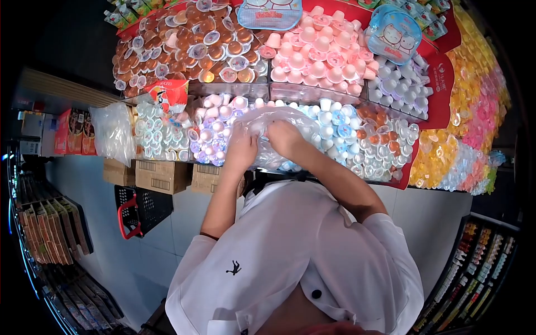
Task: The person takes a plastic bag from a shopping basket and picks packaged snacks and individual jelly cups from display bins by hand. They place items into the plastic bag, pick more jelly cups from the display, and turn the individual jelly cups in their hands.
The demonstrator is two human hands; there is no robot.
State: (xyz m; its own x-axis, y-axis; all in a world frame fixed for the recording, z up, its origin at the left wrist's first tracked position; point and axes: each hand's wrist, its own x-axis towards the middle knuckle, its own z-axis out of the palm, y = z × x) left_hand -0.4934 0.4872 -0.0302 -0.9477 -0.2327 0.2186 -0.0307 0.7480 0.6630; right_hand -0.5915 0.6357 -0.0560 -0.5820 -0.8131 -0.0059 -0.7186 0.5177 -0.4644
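A clear plastic bag (pixel 271 157) hangs bunched between my hands, in front of the display of small jelly cups. My left hand (pixel 244 151) is closed on the bag's left side. Close beside it, my right hand (pixel 283 137) pinches the bag near its top, fingers curled inward. Through and around the bag show purple and white jelly cups (pixel 213 127) on the left. Blue and white jelly cups (pixel 334 127) lie to the right. What is inside the bag, if anything, I cannot make out.
Behind stand bins of brown jelly cups (pixel 215 47) and pink jelly cups (pixel 321 50). A red package (pixel 169 95) and a stack of plastic bags (pixel 114 129) are at the left. Cardboard boxes (pixel 161 176) and a black basket (pixel 151 209) with a red handle sit below.
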